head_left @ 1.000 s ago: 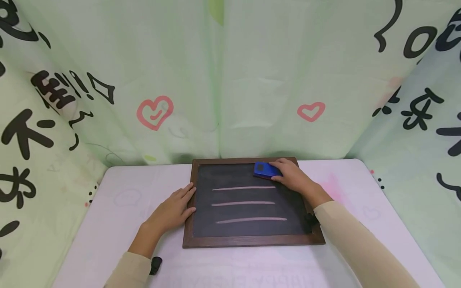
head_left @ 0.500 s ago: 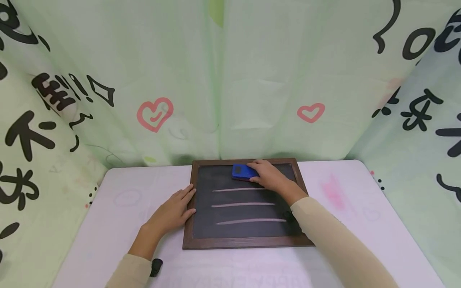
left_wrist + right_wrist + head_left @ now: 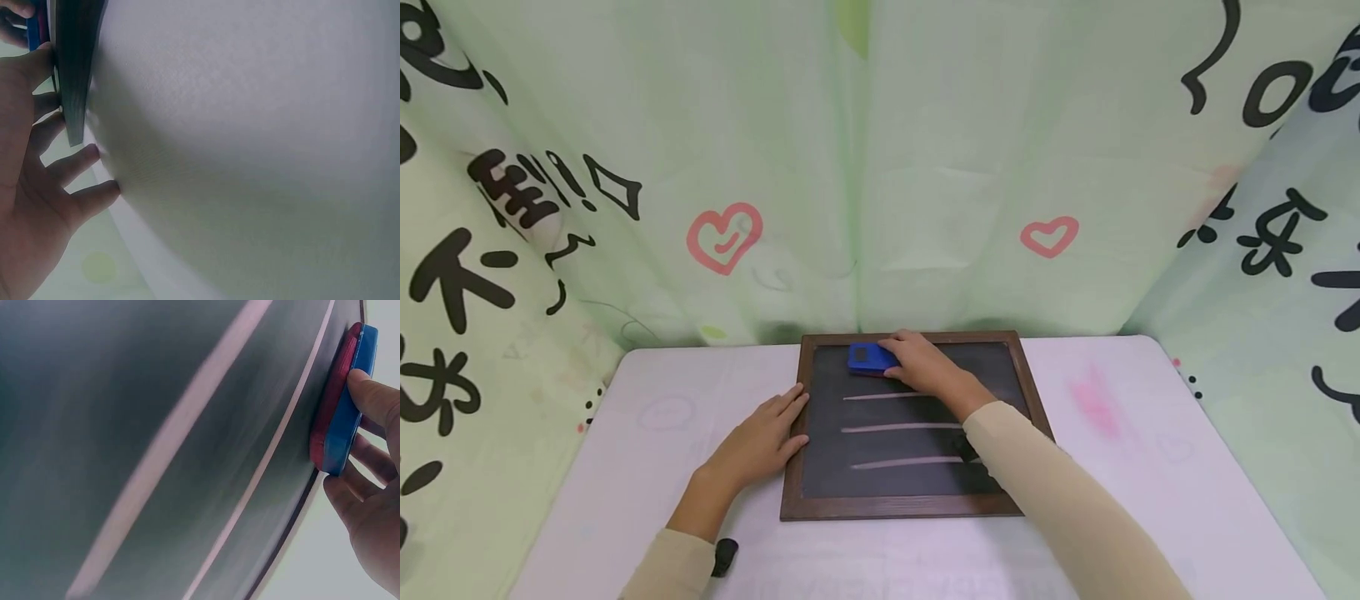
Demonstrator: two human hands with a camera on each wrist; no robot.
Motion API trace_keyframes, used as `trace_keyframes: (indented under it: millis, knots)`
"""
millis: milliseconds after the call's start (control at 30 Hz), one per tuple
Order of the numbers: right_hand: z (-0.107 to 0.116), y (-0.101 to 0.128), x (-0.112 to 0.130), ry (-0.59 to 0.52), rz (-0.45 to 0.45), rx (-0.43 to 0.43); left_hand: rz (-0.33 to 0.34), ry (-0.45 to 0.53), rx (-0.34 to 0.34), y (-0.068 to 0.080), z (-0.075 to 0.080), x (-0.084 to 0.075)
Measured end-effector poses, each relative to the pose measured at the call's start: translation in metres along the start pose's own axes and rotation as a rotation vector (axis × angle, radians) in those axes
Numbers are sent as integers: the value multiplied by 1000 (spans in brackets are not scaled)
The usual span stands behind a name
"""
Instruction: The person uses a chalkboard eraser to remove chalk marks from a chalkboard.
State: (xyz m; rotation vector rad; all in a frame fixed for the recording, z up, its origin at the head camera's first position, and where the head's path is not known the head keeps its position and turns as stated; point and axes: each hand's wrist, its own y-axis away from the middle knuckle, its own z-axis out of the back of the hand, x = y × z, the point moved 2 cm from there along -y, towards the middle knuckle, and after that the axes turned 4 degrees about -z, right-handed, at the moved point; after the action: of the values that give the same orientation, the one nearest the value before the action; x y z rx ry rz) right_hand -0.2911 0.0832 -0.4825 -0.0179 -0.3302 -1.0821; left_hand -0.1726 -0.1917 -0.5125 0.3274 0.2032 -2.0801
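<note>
A white table (image 3: 625,417) stands before pale green curtains (image 3: 925,167) printed with black characters and pink hearts; on it lies a dark chalkboard (image 3: 917,487) in a brown wooden frame, flat and square to the person; three pale chalk lines (image 3: 887,428) run across its middle and lower part, while the top strip of slate looks bare of marks, so the wiping seems only begun, with all three lines left to clear. The left hand (image 3: 758,442) lies flat with straight fingers, resting on the table and touching the board's left frame edge, holding nothing. The right hand (image 3: 925,367) grips a blue eraser (image 3: 867,358) at the board's top, left of centre, just above the uppermost line; the right wrist view shows its fingers (image 3: 369,394) curled round the blue plastic back (image 3: 353,406), with a red felt pad pressed against the slate.
</note>
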Motion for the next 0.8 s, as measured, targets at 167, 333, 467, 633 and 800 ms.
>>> trace_keyframes:
  millis: [167,333,467,633,800]
  knots:
    - [-4,-10,17,15,13,13,-2,-3,4,0,-1,2]
    - [-6,-20,34,28,26,25,15,-8,16,0,-2,3]
    - [-4,-24,47,20,38,36,20,-6,20,0,-2,3]
    - [-4,-24,54,19,39,44,16,-6,12,-1,-1,2]
    - [-8,-24,53,23,51,50,20,-18,19,-1,-1,1]
